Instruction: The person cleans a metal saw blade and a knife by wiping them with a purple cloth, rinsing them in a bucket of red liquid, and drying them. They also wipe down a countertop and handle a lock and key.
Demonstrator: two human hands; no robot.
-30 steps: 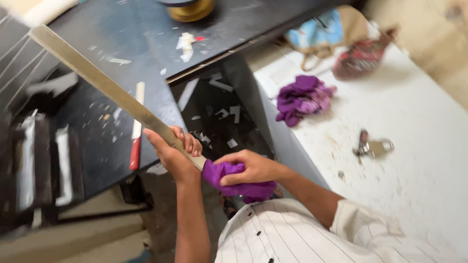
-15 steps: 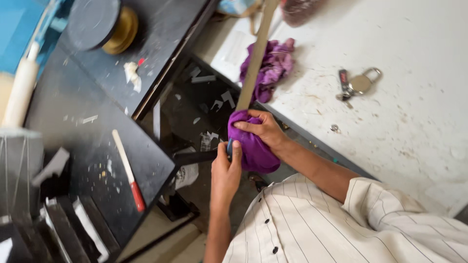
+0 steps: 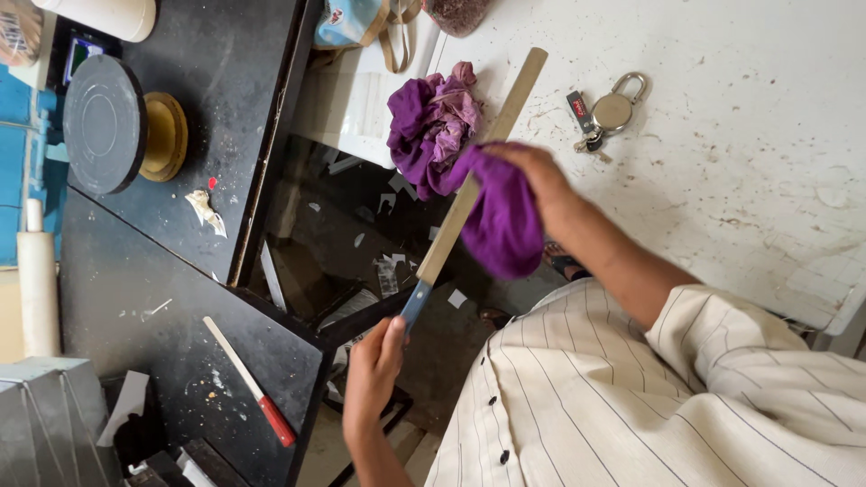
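My left hand (image 3: 374, 365) grips the blue handle end (image 3: 415, 305) of a long flat tan strip (image 3: 496, 131). The strip runs up and to the right, and its far end lies over the white table (image 3: 740, 135). Wrapped in a purple cloth (image 3: 501, 221), my right hand (image 3: 541, 176) presses that cloth around the middle of the strip. A second crumpled purple cloth (image 3: 428, 113) lies at the table's edge, just left of the strip.
A padlock with keys (image 3: 609, 110) rests on the white table. The black bench (image 3: 180, 271) at left carries a round dark disc on a brass base (image 3: 104, 122), a red-handled tool (image 3: 248, 379) and a white roll (image 3: 36, 289). A light blue bag (image 3: 356, 22) sits at the top.
My right hand slid the purple cloth from near the handle up along the strip. The strip's far end swung over the white table. The view has also turned.
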